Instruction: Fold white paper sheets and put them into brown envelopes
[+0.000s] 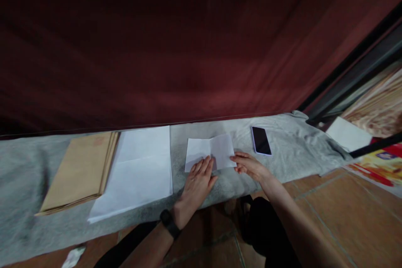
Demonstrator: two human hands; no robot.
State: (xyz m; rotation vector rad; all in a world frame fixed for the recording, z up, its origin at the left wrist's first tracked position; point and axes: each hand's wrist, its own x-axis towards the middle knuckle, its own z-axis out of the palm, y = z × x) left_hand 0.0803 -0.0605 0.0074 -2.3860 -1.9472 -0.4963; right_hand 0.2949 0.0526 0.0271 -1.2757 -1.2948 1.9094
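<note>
A white sheet of paper point(221, 150) with a crease down its middle lies on the grey cloth, its right half tilted slightly up. My left hand point(201, 174) rests flat on the lower part of the left half, near the crease, fingers stretched out. At the right edge, my right hand point(246, 163) pinches the paper between thumb and fingers. Left of the creased sheet lies a stack of larger white paper point(143, 167). Beside that stack, partly overlapping it, is a pile of brown envelopes point(80, 167).
A phone point(261, 140) with a dark screen lies right of my right hand. Grey cloth point(295, 146) covers the long narrow surface, backed by a dark red panel point(201, 71). A crumpled white scrap point(73, 256) is on the tiled floor point(342, 213). Printed packaging point(381, 163) stands at right.
</note>
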